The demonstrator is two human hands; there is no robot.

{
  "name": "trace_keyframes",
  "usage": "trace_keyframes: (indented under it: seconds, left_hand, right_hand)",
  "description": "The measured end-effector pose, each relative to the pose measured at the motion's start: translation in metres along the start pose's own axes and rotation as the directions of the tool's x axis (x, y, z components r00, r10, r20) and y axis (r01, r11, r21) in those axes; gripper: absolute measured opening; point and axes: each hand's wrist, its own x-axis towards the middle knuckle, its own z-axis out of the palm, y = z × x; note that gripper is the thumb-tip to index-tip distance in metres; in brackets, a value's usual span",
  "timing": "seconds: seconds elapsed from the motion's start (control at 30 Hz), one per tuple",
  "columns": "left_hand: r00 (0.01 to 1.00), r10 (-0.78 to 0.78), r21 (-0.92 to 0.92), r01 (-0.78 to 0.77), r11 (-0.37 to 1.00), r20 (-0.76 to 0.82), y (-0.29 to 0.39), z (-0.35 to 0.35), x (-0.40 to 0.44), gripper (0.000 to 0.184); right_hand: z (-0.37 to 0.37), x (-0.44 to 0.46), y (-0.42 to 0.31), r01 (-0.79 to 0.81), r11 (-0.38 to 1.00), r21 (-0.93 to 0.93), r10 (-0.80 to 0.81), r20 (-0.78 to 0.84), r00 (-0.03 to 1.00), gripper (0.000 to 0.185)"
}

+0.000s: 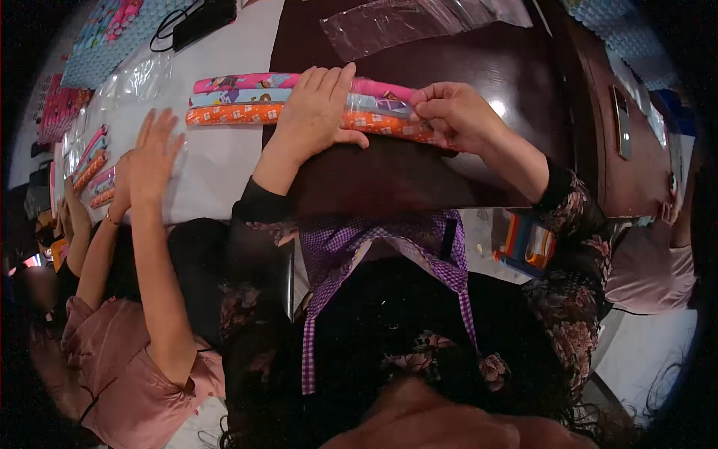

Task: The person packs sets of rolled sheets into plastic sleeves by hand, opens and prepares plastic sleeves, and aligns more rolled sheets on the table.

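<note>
Three long printed rolls, one pink [224, 82], one light blue [239, 97] and one orange [232, 114], lie side by side in clear plastic in front of me. Whether they are paper or fabric I cannot tell. My left hand [314, 112] rests flat across their middle with its fingers stretched out. At the right end of the bundle, my right hand [460, 116] is closed in a pinch at the end of the clear plastic bag; the exact grip is partly hidden behind the fingers.
A flat clear plastic bag [404, 30] lies at the back of the dark table [449, 67]. To my left, a co-worker's hands [149, 165] are over the white table part, near smaller bundles of rolls [90, 165]. A black pouch [204, 24] and a phone [621, 122] lie farther off.
</note>
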Motion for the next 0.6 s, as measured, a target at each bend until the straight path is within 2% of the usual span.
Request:
trace_keyframes:
  seconds: [0.07, 0.2, 0.47, 0.6]
  left_hand:
    - [1.000, 0.021, 0.079, -0.020, 0.997, -0.010, 0.000, 0.001, 0.000, 0.114]
    - [0.999, 0.019, 0.080, -0.017, 0.997, -0.029, 0.000, 0.002, -0.002, 0.116]
    - [0.999, 0.009, 0.043, -0.007, 0.999, -0.048, -0.002, 0.002, -0.003, 0.119]
    - [0.999, 0.011, 0.033, -0.009, 0.999, -0.051, -0.001, 0.003, -0.002, 0.120]
  right_hand:
    - [-0.003, -0.009, -0.001, 0.014, 0.997, -0.077, -0.016, -0.031, 0.999, 0.010]
    - [-0.012, -0.019, 0.001, 0.030, 0.998, -0.060, -0.030, -0.001, 1.000, 0.010]
    - [-0.027, -0.038, 0.008, 0.098, 0.992, -0.073, -0.102, -0.052, 0.993, 0.009]
    - [-0.033, -0.051, 0.011, 0.085, 0.996, -0.029, -0.088, -0.105, 0.991, 0.007]
